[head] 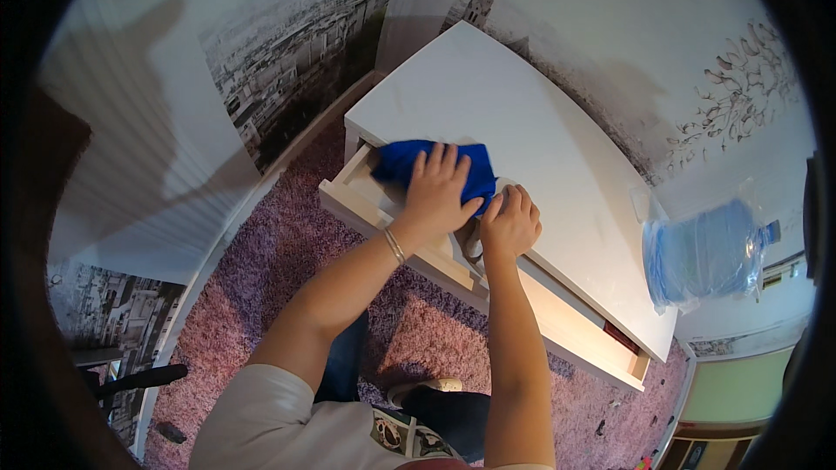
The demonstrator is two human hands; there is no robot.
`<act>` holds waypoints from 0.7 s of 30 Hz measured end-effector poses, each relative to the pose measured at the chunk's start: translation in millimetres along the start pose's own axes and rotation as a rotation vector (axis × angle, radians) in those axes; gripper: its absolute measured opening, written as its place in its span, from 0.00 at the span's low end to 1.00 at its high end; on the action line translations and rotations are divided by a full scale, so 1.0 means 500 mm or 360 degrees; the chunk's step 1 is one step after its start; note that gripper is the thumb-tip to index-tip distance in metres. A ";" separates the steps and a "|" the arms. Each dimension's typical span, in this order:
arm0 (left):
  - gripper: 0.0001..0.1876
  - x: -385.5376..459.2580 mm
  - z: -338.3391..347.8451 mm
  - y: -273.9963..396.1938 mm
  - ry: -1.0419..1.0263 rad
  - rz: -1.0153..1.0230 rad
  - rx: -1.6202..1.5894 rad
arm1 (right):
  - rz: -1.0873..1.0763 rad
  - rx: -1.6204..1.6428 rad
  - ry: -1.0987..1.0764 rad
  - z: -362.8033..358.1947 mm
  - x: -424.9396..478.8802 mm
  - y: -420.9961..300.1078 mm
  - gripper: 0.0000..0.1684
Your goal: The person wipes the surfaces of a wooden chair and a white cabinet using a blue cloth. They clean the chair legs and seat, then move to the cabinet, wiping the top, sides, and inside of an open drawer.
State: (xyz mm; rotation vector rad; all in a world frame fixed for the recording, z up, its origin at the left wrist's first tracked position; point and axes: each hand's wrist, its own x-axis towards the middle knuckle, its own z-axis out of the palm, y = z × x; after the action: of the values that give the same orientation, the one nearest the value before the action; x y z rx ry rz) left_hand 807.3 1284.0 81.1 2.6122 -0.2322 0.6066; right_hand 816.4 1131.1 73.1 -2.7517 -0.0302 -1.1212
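A folded blue cloth [480, 166] lies at the front edge of a white dresser [470, 91], partly over its pulled-out top drawer [372, 209]. My left hand [437, 189] rests flat on the cloth, fingers slightly apart. Close to the cloth's right corner, my right hand [513, 222] has its fingers curled around a pale greyish cloth item [471, 241]. Part of that item shows below the hand, over the drawer; the rest is hidden. Light wood lines the drawer, and something dark red [620, 334] shows inside its right end.
A large blue plastic water bottle [708, 251] in clear wrap lies on its side at the dresser's right end. Walls with printed city scenes [307, 46] stand behind and left. Pink-purple shaggy carpet [424, 333] covers the floor; a black bar [147, 377] juts in at left.
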 end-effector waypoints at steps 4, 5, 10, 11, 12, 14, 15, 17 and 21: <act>0.29 0.007 -0.006 0.009 -0.0050 0.0083 -0.0023 | -0.0004 0.0046 -0.0021 0.003 -0.004 0.019 0.17; 0.28 0.016 -0.016 -0.006 -0.0105 0.0083 -0.0031 | 0.0001 0.0046 -0.0032 0.002 -0.004 0.021 0.17; 0.25 0.058 -0.063 -0.169 0.0110 -0.0214 0.0282 | 0.0006 0.0080 -0.0038 0.001 -0.005 0.016 0.18; 0.25 0.059 -0.071 -0.196 0.0167 -0.0275 0.0326 | 0.0017 0.0087 -0.0037 0.002 -0.005 0.015 0.18; 0.24 0.057 -0.074 -0.210 0.0236 -0.0307 0.0354 | 0.0028 0.0090 -0.0038 0.001 -0.006 0.015 0.18; 0.21 0.047 -0.073 -0.226 0.0377 -0.0367 0.0341 | 0.0035 0.0104 -0.0055 -0.001 -0.006 0.014 0.18; 0.20 0.044 -0.071 -0.224 0.0454 -0.0395 0.0292 | 0.0034 0.0106 -0.0059 -0.002 -0.003 0.015 0.18; 0.16 0.034 -0.079 -0.233 0.0524 -0.0562 0.0114 | 0.0020 0.0115 -0.0076 0.003 -0.002 0.009 0.19; 0.13 -0.002 -0.181 -0.274 0.0655 -0.1070 -0.0281 | 0.0012 0.0116 -0.0088 -0.002 0.000 -0.002 0.19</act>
State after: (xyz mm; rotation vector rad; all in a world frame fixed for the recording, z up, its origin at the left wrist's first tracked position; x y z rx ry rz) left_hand 807.3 1447.0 100.6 2.1353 0.6604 0.7967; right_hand 815.5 1132.0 73.8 -2.7151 -0.0658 -1.0213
